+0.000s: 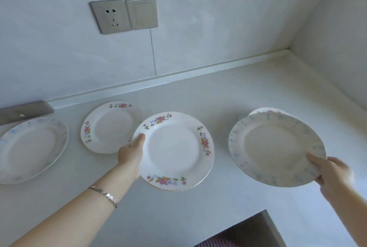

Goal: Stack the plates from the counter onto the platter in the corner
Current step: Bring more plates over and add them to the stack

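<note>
Pink-flowered plate (174,150) at frame centre is gripped at its rim by the left hand (131,153), thumb on top. At right, the right hand (333,175) pinches a blue-patterned plate (276,147), held tilted over a dish (268,110) that is mostly hidden, perhaps the platter. A second pink plate (109,127) and a pale blue plate (29,149) lie on the white table (218,217) at left.

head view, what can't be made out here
- Head view: dish behind the blue-speckled round plate in the right hand; only a flowered rim sliver shows.
- Head view: fingers of the left hand, hidden under the pink-flowered white plate.
- Head view: blue-flowered white plate, cut by the left edge.
</note>
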Demonstrator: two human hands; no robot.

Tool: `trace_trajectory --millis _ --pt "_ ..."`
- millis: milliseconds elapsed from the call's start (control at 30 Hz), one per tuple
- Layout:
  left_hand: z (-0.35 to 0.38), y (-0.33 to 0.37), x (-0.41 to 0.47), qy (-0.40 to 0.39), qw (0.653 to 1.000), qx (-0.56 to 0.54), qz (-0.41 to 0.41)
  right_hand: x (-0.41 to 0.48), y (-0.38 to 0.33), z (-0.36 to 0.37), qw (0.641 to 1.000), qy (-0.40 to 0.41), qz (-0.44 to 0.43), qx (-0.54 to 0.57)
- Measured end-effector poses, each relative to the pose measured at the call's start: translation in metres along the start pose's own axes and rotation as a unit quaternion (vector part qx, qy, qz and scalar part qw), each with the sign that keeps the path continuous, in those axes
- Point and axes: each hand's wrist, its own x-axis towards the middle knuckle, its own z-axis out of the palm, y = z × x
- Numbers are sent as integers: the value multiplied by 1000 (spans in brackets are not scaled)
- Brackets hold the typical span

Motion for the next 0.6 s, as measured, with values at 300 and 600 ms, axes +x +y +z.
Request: trace_trajectory --millis 300,600 --pt "129 2 -60 8 999 -29 -25 99 16 -56 996 6 86 22" --pt "165 14 -77 26 999 13 -16 129 29 -56 996 -14 59 -57"
